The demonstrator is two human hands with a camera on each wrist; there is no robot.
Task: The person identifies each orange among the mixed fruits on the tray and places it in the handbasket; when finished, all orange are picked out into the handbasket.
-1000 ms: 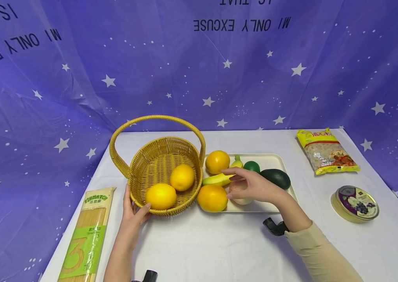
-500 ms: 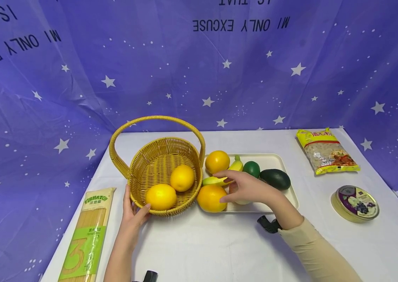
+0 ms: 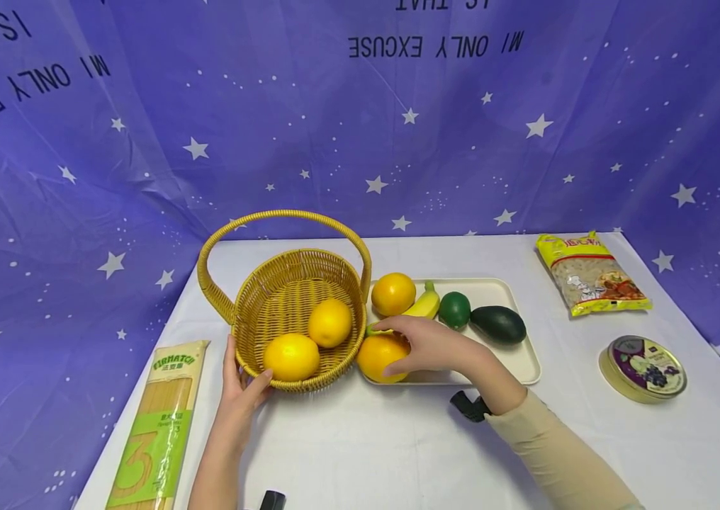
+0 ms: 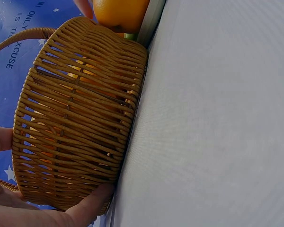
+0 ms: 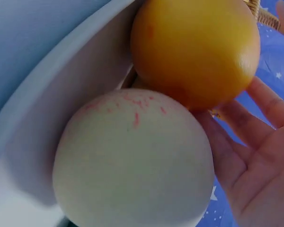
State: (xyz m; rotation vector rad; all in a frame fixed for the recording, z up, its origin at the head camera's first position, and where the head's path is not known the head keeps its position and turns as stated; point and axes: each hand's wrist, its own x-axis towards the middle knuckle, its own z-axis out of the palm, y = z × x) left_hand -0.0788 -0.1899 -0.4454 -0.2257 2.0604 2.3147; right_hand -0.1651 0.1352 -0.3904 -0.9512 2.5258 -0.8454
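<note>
Already we have two yellow fruits (image 3: 291,357) in the basket (image 3: 290,297) our left hand (image 3: 242,397) grips; our right hand (image 3: 433,346) spreads by an orange (image 3: 374,358); the tray (image 3: 500,365) seems left.

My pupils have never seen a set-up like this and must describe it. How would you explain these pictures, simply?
There is no robot here, just a person's two bare hands. A head camera looks forward and down at the table; a camera on each wrist gives a close view of that hand's work.

The left hand holds a wicker basket with two yellow fruits inside. The right hand reaches around an orange fruit at the tray; whether its grip is firm, I cannot tell.

Also on the tray are another orange fruit, a banana, two green fruits and, seen by the right wrist camera, a pale peach. Around them lie packed spaghetti, a yellow bag and a tin.
</note>
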